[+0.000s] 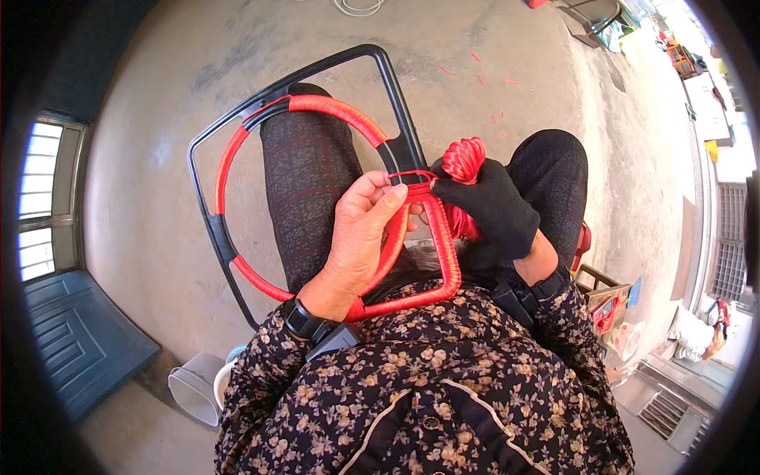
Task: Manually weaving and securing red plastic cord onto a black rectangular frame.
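Observation:
Across my lap lies a black metal frame (pixel 401 103) with a ring inside it. Red cord wraps long stretches of the ring (pixel 340 111) and the near right corner (pixel 450 273) of the frame, while other stretches show bare black. My left hand (pixel 352 241), bare, grips the frame's right side where the wrapping ends, its thumb pressed on the red strands. In a black glove, my right hand (pixel 503 210) closes around a bundle of red cord (pixel 465 158) just right of that spot. Loops of cord run between the bundle and the frame; the gloved fingertips are partly hidden.
Several red cord scraps (pixel 475 56) lie on the concrete floor ahead. A grey bin (pixel 196 388) stands at the near left, close to a blue panelled board (pixel 95 332). A small wooden stool (pixel 598 289) is at the right, and a chair (pixel 590 20) at the far right.

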The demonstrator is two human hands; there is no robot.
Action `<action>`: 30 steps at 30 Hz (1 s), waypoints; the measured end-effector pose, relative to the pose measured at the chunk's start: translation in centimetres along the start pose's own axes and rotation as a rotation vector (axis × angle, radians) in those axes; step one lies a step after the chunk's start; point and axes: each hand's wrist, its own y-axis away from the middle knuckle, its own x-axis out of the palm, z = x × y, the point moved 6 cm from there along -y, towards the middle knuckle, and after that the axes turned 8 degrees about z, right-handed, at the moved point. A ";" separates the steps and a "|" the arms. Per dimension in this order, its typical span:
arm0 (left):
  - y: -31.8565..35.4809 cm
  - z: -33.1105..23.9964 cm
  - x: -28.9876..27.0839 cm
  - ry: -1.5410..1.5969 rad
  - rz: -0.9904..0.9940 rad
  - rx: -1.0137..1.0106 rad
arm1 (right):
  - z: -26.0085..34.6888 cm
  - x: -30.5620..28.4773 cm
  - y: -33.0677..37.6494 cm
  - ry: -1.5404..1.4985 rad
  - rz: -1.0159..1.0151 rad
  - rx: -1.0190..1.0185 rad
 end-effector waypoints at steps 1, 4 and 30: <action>0.0 0.0 -0.1 -0.008 -0.010 0.000 | 0.0 0.2 0.0 0.001 0.004 0.002; 0.0 -0.1 0.0 -0.010 -0.004 0.011 | 0.6 0.0 0.3 0.038 -0.074 -0.111; 0.0 0.6 -0.4 -0.071 -0.040 -0.031 | 2.4 0.0 2.5 0.187 0.022 -0.242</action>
